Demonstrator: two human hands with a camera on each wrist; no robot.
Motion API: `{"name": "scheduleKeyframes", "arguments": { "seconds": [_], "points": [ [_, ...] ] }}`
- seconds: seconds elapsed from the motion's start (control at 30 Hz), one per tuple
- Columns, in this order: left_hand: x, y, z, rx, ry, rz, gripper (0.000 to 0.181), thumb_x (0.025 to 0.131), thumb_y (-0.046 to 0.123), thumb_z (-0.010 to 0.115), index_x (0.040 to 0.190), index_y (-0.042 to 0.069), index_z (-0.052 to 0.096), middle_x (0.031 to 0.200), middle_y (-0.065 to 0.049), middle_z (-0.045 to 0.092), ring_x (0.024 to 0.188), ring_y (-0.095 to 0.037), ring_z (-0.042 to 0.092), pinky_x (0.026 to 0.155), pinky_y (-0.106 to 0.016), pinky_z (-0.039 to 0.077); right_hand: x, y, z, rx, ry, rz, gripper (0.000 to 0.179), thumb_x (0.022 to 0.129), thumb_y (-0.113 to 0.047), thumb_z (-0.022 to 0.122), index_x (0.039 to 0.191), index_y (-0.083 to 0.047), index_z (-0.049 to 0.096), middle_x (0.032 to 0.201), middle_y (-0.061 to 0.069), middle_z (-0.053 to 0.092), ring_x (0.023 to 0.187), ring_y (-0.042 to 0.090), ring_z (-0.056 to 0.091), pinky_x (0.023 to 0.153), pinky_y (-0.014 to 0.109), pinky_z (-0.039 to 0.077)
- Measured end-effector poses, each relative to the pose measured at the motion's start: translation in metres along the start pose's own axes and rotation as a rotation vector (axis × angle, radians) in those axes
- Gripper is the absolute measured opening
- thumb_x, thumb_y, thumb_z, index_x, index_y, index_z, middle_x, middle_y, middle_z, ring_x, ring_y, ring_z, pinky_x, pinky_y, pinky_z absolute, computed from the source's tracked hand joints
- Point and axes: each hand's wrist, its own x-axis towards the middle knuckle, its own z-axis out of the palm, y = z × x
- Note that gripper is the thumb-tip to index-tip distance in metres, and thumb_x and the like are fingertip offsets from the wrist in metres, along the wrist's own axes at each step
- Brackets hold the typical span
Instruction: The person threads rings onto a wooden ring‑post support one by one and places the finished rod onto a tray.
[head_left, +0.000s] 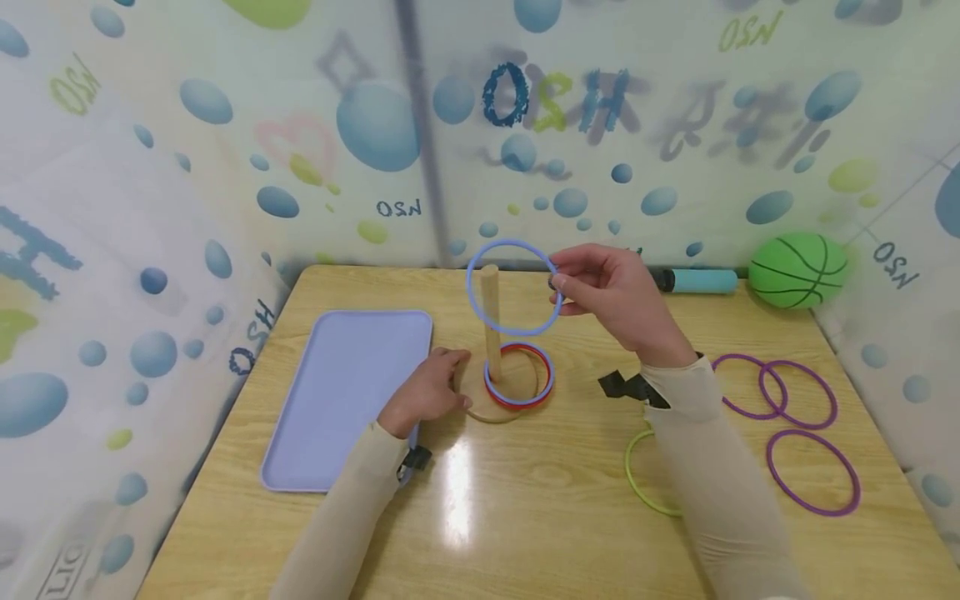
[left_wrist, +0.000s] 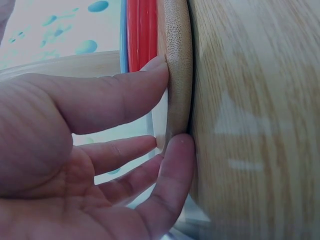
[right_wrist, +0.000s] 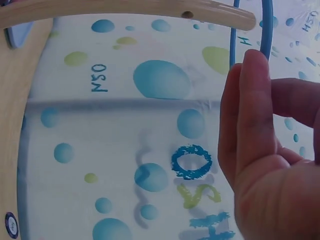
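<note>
Placing a ring over the wooden peg (head_left: pixel 492 354) looked to be the step in hand. The right hand (head_left: pixel 615 300) had its grip narrowed to a pinch on the edge of a light-blue ring (head_left: pixel 512 242) up at the peg's top; whether the tip passed through could not be told. The left hand (head_left: pixel 427 387) had its grip part-spread, thumb and fingers curved about the edge of the round base (head_left: pixel 474 385), where a red ring (head_left: pixel 517 407) lay. The next move seemed to call for levelling the pinched ring, centring it and lowering it while the base was held steady.
</note>
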Motion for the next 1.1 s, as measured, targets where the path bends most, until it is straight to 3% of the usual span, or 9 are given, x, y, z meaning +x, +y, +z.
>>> {"name": "scheduleKeyframes", "arguments": {
  "seconds": [0.23,0.43,0.77,0.9,1.0,1.1],
  "points": [
    [0.002,-0.001,0.000,0.035,0.001,0.022,0.084,0.085,0.011,0.088,0.157,0.001,0.047,0.153,-0.024,0.050,0.137,-0.037,0.054,0.117,-0.050,0.045,0.003,0.027,0.007,-0.001,0.007,0.075,0.027,0.101,-0.013,0.073,0.126,-0.004,0.072,0.099,0.008,0.071,0.084,0.015,0.077,0.077,0.034,0.066],
    [0.004,-0.003,0.000,0.063,0.022,0.054,0.083,0.082,0.011,0.089,0.154,-0.002,0.050,0.149,-0.026,0.053,0.135,-0.038,0.055,0.116,-0.050,0.045,0.004,0.050,0.011,-0.040,0.003,0.139,0.030,0.102,-0.012,0.072,0.130,-0.001,0.070,0.103,0.013,0.069,0.083,0.012,0.076,0.077,0.035,0.066],
    [0.003,-0.002,0.000,0.043,0.030,0.060,0.083,0.082,0.009,0.089,0.154,-0.003,0.050,0.147,-0.026,0.054,0.133,-0.038,0.055,0.115,-0.050,0.046,0.000,0.081,0.017,-0.077,-0.033,0.249,0.029,0.102,-0.009,0.070,0.129,0.001,0.068,0.105,0.008,0.072,0.089,0.019,0.076,0.081,0.044,0.066],
    [0.001,-0.001,-0.001,0.046,0.035,0.061,0.082,0.082,0.009,0.089,0.153,-0.003,0.051,0.146,-0.027,0.055,0.134,-0.038,0.055,0.115,-0.050,0.046,-0.002,0.091,0.018,-0.112,-0.045,0.286,0.031,0.103,-0.010,0.069,0.132,0.001,0.067,0.116,0.020,0.071,0.089,0.014,0.073,0.086,0.050,0.064],
    [0.001,-0.001,-0.001,0.048,0.036,0.060,0.082,0.082,0.009,0.089,0.153,-0.003,0.050,0.146,-0.027,0.055,0.133,-0.038,0.055,0.115,-0.050,0.046,-0.004,0.099,0.017,-0.114,-0.057,0.311,0.035,0.104,-0.010,0.067,0.135,0.005,0.064,0.123,0.029,0.067,0.093,0.018,0.073,0.086,0.049,0.064],
    [0.000,-0.001,0.000,0.047,0.038,0.063,0.082,0.081,0.009,0.089,0.153,-0.004,0.051,0.145,-0.027,0.055,0.130,-0.038,0.056,0.113,-0.051,0.047,-0.007,0.107,0.016,-0.100,-0.065,0.335,0.036,0.104,-0.008,0.066,0.136,0.008,0.062,0.121,0.029,0.065,0.094,0.020,0.072,0.084,0.045,0.065]
  ]
}}
